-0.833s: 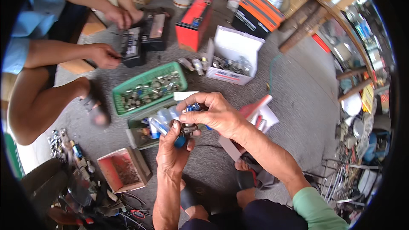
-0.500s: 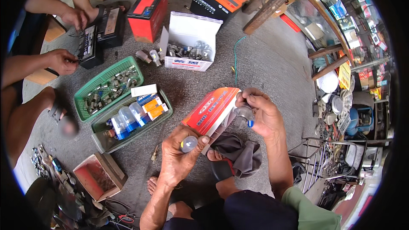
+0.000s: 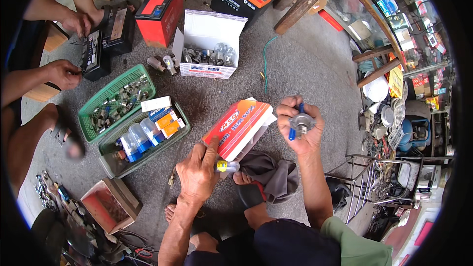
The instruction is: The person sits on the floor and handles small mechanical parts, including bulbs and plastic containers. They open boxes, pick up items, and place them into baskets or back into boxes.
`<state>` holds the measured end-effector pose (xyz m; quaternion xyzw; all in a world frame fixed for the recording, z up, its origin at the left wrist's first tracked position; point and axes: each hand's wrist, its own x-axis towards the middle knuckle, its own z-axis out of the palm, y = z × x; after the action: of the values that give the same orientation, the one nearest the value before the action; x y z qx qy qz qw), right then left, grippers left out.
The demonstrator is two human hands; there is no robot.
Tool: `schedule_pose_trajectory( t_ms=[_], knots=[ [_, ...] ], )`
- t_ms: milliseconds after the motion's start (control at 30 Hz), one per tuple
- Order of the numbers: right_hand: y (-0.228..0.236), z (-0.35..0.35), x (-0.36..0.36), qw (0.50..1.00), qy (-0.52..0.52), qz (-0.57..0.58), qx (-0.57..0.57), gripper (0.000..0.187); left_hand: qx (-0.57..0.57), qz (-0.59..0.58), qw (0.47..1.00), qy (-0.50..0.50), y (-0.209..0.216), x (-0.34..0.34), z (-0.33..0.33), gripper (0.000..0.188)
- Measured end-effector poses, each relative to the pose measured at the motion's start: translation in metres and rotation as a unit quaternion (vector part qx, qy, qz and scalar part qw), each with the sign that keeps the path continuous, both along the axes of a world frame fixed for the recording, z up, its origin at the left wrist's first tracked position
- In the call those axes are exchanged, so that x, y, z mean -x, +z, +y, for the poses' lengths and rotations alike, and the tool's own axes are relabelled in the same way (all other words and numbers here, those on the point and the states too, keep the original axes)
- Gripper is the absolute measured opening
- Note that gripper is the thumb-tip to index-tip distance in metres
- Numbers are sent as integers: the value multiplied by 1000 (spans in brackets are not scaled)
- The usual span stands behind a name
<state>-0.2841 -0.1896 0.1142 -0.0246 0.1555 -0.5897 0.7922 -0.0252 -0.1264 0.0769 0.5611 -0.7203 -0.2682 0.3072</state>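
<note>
My left hand [image 3: 196, 173] grips a red, orange and white cardboard box [image 3: 235, 130], its index finger lying along the box's near edge. Beside that hand's fingers sticks out a clear capsule with a yellow band [image 3: 226, 166], which it also seems to hold. To the right, my right hand [image 3: 311, 140] holds up a light bulb [image 3: 302, 124] with a round metal flange; blue bits show at both ends of it. A gap separates bulb and box. What the box contains is hidden from here.
Left of the box lie two green baskets, one with small bulbs [image 3: 125, 99], one with packaged bulbs [image 3: 140, 138]. Behind stand a white box of bulbs [image 3: 209, 71] and a red battery [image 3: 158, 17]. A co-worker's hands [image 3: 66, 74] touch a black battery [image 3: 93, 59].
My right hand has moved right, away from the box, turning the bulb so its flange faces up. My left hand has rolled over, showing its back; the box now lies flatter.
</note>
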Motion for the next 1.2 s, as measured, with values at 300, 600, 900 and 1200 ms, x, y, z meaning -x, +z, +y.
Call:
schedule_pose_trajectory(
  t_ms=[300, 600, 900, 1200],
  knots=[
    [-11, 10, -14, 949, 160, 249, -107, 21, -170, 278, 925, 195, 5, -27, -9, 12],
    [-40, 33, -118, 758, 434, 472, 118, 51, -188, 509, 696, 470, -6, -75, 108, 19],
    [-35, 30, -170, 742, 498, 415, 172, 53, -158, 569, 587, 553, -25, -115, 155, 21],
    [-29, 32, -184, 615, 516, 494, 335, 66, -142, 574, 584, 556, -25, -122, 134, 24]
  ],
)
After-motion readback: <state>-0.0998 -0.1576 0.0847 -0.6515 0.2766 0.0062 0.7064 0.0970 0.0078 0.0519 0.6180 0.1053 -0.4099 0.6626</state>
